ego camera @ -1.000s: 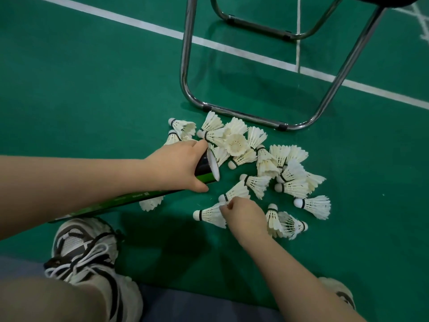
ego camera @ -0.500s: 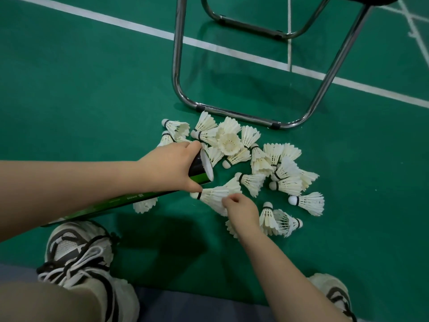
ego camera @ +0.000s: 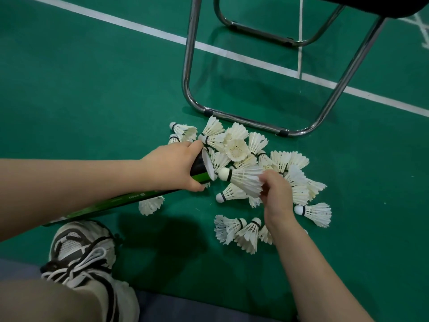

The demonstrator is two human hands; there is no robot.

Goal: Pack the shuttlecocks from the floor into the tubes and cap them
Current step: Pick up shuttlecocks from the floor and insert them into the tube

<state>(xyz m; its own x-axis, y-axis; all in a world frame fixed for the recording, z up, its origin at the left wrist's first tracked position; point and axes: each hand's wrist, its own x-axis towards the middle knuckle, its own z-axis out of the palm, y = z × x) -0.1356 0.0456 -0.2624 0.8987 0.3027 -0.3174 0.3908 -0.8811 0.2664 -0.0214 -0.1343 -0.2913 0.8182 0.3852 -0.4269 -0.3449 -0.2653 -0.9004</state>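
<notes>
Court floor [ego camera: 92, 89], chair frame [ego camera: 243, 123] behind; left fingers [ego camera: 196, 188] round tube [ego camera: 199, 169], right fingers [ego camera: 267, 182] round shuttlecock [ego camera: 243, 177].

The tube [ego camera: 130, 198] sits in the left hand [ego camera: 171, 166], its mouth just right of it. The shuttlecock [ego camera: 243, 177] in the right hand [ego camera: 276, 194] lies between the hands, cork at that mouth. The pile [ego camera: 236, 147] lies on the floor [ego camera: 92, 89] around the right hand, the chair [ego camera: 232, 118] behind.

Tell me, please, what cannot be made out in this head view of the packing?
Head view:
- Inside of the tube: mouth faces sideways, fill hidden.
- Tube's rear end: covered by the left hand's forearm; capped or not, unclear.
- Grip of the right hand on the held shuttlecock: fingertips hidden behind the hand.
- Seat of the chair: cut off by the top edge.
</notes>
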